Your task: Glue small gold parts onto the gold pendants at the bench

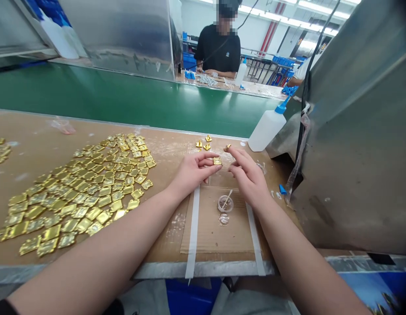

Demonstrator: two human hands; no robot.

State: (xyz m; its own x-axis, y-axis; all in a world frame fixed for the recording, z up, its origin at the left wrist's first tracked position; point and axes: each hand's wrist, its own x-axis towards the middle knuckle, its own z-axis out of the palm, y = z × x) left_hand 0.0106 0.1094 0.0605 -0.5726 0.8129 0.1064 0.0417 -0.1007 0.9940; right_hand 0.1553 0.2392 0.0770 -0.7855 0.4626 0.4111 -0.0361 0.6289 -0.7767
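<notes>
My left hand pinches a small gold rectangular plate between thumb and fingers, its framed face turned up. Just right of it is my right hand, with a small gold piece at its fingertips; the exact shape of that piece is too small to make out. Beyond the hands, a few gold pieces with upright parts stand on the table. Below them, a small round clear cup holds a thin white stick, and a clear round lid lies beside it on taped cardboard.
Many gold plates spread over the table's left side. A white squeeze bottle with blue nozzle stands at the right, near a metal panel. A green conveyor belt runs behind the table; a person sits across it.
</notes>
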